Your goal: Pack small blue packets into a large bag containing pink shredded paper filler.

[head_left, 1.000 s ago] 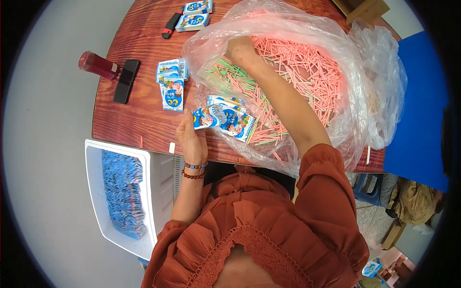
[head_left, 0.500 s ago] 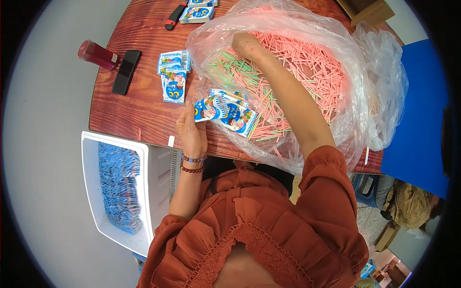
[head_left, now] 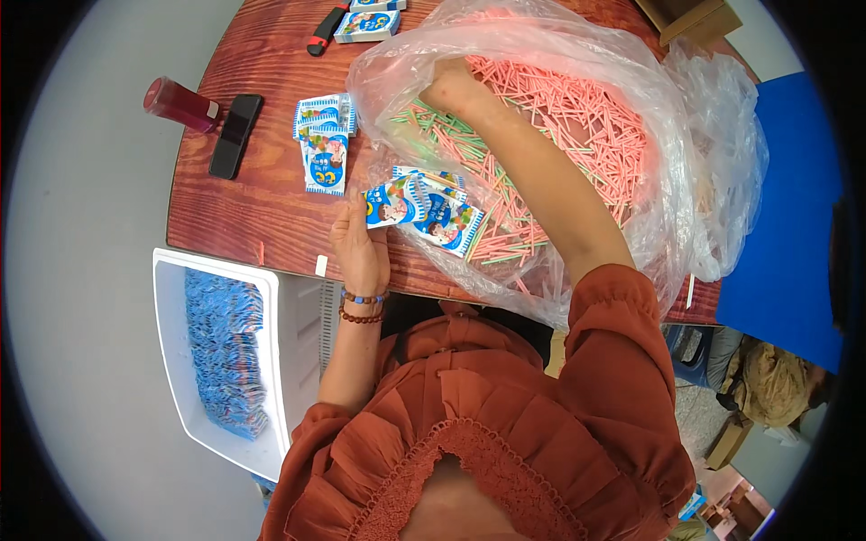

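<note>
Right hand (head_left: 453, 87) is shifting leftward in the bag (head_left: 668, 171), seemingly searching (grip unclear). Left hand (head_left: 363, 251) is pinching a packet (head_left: 393, 203)

Lone head-worn fisheye, upright, facing steeply down; ruffled rust-red blouse (head_left: 433, 388) very near at 6 o'clock, wood-grain table (head_left: 253, 209) farther, toward 12.

Shiny, crinkled plastic bag (head_left: 559, 36) on a grained wooden bench (head_left: 225, 212)
The bag is clear film, creased and catching the light; the sticks (head_left: 586, 153) inside look smooth and matt. The packets (head_left: 327, 162) have a glossy, printed film skin. The tub (head_left: 294, 343) is smooth, dull plastic, the phone (head_left: 236, 135) glassy-faced and sleek. Gathered matt cloth makes the blouse (head_left: 437, 388), edged with rough-textured lace (head_left: 510, 469); the box (head_left: 699, 22) is plain, matt cardboard.
</note>
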`<state>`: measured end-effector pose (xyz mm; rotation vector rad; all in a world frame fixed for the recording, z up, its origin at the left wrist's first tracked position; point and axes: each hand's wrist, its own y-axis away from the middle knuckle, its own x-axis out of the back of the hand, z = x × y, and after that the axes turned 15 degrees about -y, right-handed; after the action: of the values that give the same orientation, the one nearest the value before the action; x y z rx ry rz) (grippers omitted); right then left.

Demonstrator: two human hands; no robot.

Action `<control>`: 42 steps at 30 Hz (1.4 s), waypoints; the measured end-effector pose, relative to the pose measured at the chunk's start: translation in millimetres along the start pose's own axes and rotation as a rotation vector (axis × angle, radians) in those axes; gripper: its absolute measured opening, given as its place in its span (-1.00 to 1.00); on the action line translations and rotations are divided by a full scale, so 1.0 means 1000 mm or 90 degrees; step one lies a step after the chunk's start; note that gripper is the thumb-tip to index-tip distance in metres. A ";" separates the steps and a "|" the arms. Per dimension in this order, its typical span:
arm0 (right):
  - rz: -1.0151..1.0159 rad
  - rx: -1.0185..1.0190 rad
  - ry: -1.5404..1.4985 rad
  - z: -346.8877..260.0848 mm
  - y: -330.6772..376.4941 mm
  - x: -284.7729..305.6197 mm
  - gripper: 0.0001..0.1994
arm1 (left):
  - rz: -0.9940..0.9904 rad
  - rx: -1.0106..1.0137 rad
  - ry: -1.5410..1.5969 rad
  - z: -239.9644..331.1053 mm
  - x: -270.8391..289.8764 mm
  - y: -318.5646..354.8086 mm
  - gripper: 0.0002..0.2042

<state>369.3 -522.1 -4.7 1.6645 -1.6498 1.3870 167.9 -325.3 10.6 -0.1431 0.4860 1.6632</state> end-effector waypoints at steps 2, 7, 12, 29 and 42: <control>-0.009 0.008 -0.009 0.000 0.000 0.005 -0.66 | 0.000 0.005 0.000 0.000 0.001 0.000 -0.80; -0.285 -0.162 0.021 -0.022 0.003 0.045 -0.68 | 0.022 -0.009 0.019 0.001 0.004 0.001 -0.81; -0.116 -0.007 -0.118 0.002 0.040 0.057 -0.76 | -0.019 -0.010 0.024 0.003 -0.005 0.002 -0.78; 0.290 -0.304 -1.122 0.002 0.131 0.086 -0.77 | -0.121 0.086 0.102 -0.020 -0.053 -0.001 -0.74; 0.486 -0.022 -1.246 -0.099 0.143 0.114 -0.83 | -0.065 0.054 0.139 -0.024 -0.066 -0.002 -0.72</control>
<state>181.2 -526.4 83.3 2.5419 -3.2816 -0.8919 175.7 -395.2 12.8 -0.2839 0.7025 1.5323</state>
